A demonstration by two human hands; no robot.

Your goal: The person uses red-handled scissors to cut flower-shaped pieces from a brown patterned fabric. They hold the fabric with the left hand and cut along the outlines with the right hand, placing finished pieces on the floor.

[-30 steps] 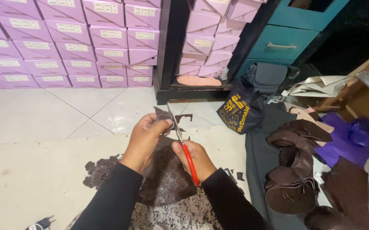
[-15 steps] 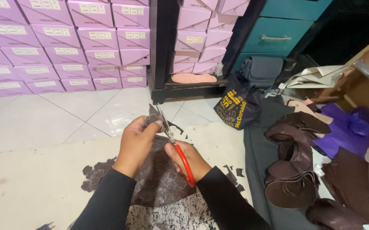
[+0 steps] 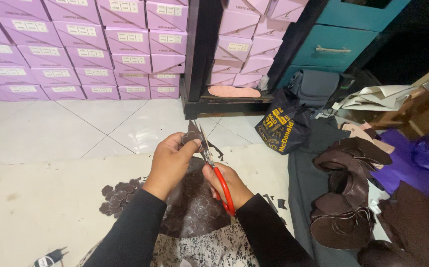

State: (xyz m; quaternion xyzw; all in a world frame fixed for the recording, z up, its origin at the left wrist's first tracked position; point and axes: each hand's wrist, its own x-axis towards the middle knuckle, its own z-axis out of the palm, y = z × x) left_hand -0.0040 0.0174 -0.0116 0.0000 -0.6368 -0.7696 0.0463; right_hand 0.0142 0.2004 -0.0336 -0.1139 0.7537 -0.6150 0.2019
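Closest to you, the dark brown sheet of patterned leather-like material (image 3: 194, 207) lies draped over your lap, which keeps its edge raised within reach of both hands. Your right hand (image 3: 227, 185) is closed through the loops of the red-handled scissors (image 3: 219, 180), blades pointing up and away so the cut runs along the sheet's far edge. Your left hand (image 3: 170, 160) pinches a small dark brown cut-out piece (image 3: 192, 137) between thumb and fingertips right at the blades, holding it taut so the steel can follow its outline. Just left of your forearm, a heap of small dark brown scalloped pieces (image 3: 118, 195) sits on the cream floor mat (image 3: 41, 207), near enough to drop finished shapes onto. To your right, curved dark brown leather panels (image 3: 345, 198) lie stacked on grey cloth. Farther off, lilac cardboard boxes (image 3: 91, 49) stand stacked against the wall, well clear of the cutting.
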